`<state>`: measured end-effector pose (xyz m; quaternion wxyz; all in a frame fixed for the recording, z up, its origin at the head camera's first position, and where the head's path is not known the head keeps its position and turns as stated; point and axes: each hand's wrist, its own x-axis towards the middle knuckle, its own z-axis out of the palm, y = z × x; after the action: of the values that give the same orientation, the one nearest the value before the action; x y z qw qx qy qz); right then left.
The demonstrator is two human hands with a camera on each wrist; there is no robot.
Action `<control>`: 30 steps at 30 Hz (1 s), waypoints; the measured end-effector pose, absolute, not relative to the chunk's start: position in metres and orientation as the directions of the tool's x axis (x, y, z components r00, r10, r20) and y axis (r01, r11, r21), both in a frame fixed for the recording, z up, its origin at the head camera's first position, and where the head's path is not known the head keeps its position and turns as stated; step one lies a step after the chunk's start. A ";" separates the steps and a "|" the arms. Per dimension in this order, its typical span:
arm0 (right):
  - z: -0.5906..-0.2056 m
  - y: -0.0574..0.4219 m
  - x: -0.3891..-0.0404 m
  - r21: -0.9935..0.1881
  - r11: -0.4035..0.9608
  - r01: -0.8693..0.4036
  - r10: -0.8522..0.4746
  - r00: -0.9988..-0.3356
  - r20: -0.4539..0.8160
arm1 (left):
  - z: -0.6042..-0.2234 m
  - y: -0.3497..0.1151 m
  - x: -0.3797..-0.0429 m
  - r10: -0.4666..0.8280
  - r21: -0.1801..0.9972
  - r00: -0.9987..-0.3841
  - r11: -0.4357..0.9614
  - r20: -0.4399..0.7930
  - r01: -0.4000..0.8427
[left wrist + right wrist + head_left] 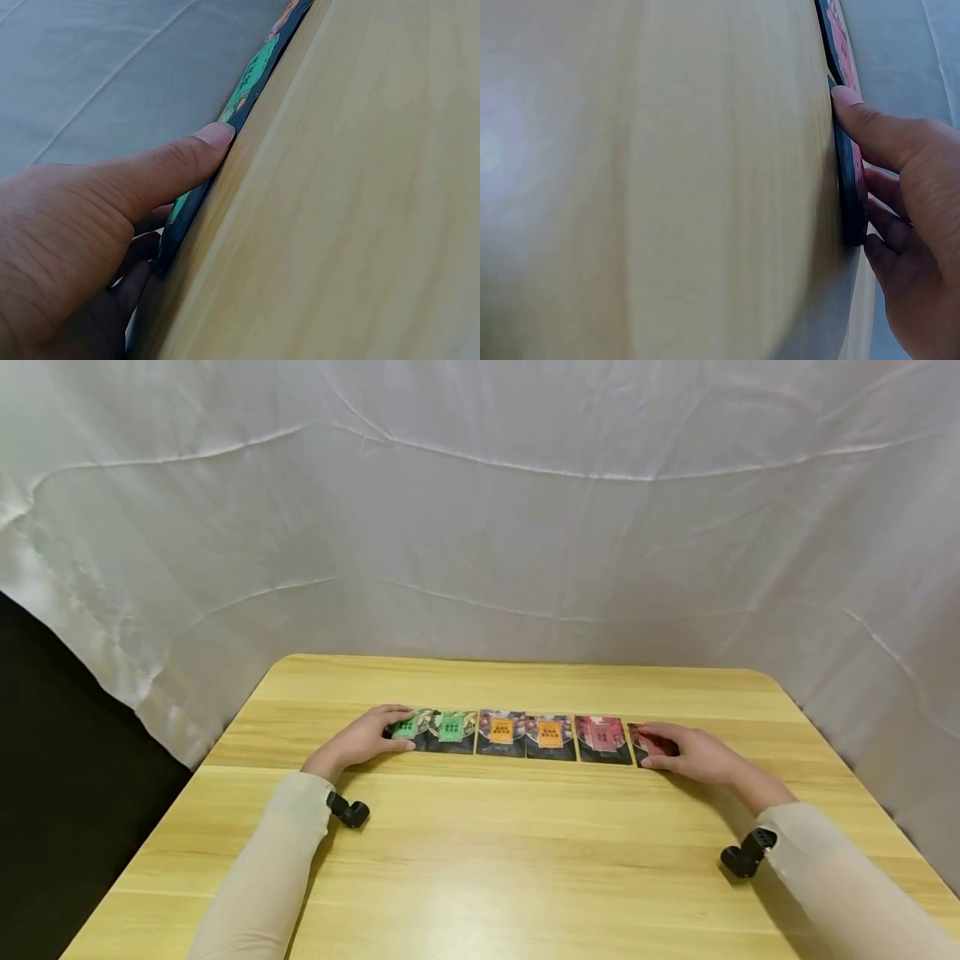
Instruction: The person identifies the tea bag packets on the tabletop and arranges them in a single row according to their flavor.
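Observation:
Several flat food packets lie side by side in a row on the wooden table. From the left come a green-labelled packet (422, 739) and a second green packet (452, 732). Two orange-labelled ones follow, one packet (501, 733) beside another packet (550, 737), and then a red packet (602, 740). My left hand (360, 743) holds the leftmost green packet, thumb on its near edge and fingers round its outer side. At the other end, my right hand (703, 757) grips the last red packet (847, 180) by its edges, partly covering it. That packet's corner overlaps the neighbouring red one in the right wrist view.
The light wooden table (480, 852) stretches toward me in front of the row. Behind its far edge hangs a white cloth (480, 527). A dark area (67, 777) lies beyond the table on the left. Small black cameras sit at both wrists.

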<state>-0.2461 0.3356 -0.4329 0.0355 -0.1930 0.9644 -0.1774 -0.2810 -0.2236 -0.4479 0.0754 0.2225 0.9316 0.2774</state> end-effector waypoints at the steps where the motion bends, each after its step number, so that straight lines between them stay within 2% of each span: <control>1: -0.433 0.335 -0.247 -0.357 0.861 -0.362 -0.387 -0.922 0.003 | -0.448 -0.223 -0.281 0.456 0.548 -0.890 0.749 -0.019 0.372; 15: -0.430 0.328 -0.252 -0.369 0.858 -0.357 -0.392 -0.920 -0.022 | -0.447 -0.222 -0.279 0.454 0.529 -0.891 0.759 -0.012 0.380; 30: -0.430 0.329 -0.256 -0.359 0.833 -0.420 -0.451 -0.892 -0.002 | -0.445 -0.222 -0.280 0.457 0.508 -0.889 0.767 -0.005 0.392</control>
<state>-0.2556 0.3291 -0.4302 0.0434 -0.2278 0.9564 -0.1775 -0.2801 -0.2215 -0.4453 0.0642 0.2263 0.9378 0.2552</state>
